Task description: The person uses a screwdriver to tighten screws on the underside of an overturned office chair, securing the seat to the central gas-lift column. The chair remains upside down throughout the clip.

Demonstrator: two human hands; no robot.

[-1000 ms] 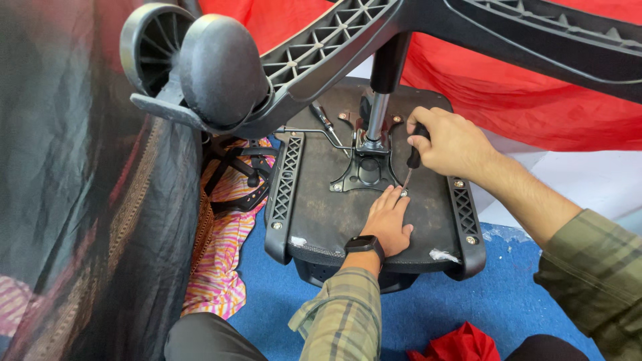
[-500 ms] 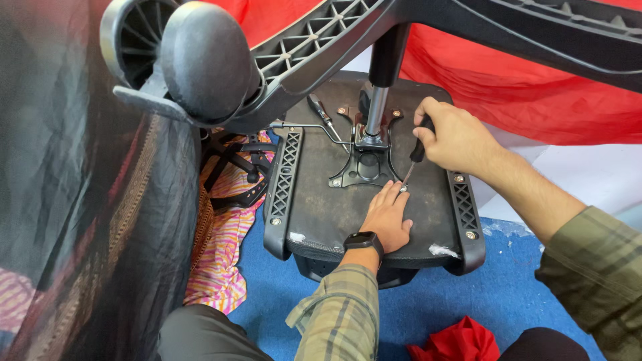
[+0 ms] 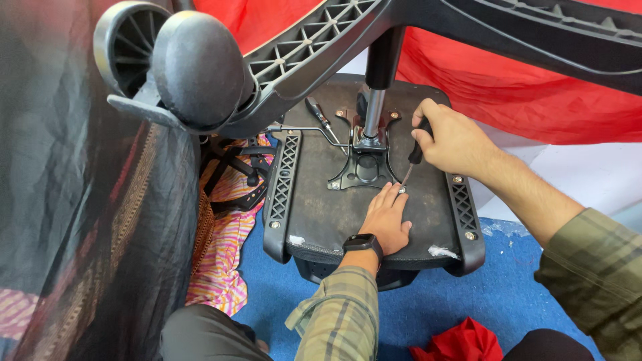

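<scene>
An office chair lies upside down, its black seat underside (image 3: pixel 321 207) facing up. A metal mechanism plate (image 3: pixel 364 170) and a gas cylinder (image 3: pixel 376 100) sit at its middle. My right hand (image 3: pixel 451 137) grips a black-handled screwdriver (image 3: pixel 414 152), whose tip meets a screw at the plate's right corner. My left hand (image 3: pixel 386 220) lies flat on the seat underside, fingertips beside that screw. A dark watch (image 3: pixel 363 244) is on my left wrist. A second screwdriver (image 3: pixel 321 117) lies on the seat near the cylinder.
The chair's star base (image 3: pixel 334 33) and a castor wheel (image 3: pixel 194 67) hang over the upper view. A dark sheet (image 3: pixel 73 200) fills the left. Striped cloth (image 3: pixel 221 254) lies on the blue floor (image 3: pixel 481 301), red fabric (image 3: pixel 521 87) behind, a red rag (image 3: pixel 461 341) near my knees.
My right hand has tilted the screwdriver slightly while staying on the same screw. My left hand has stayed put. The view has shifted a little.
</scene>
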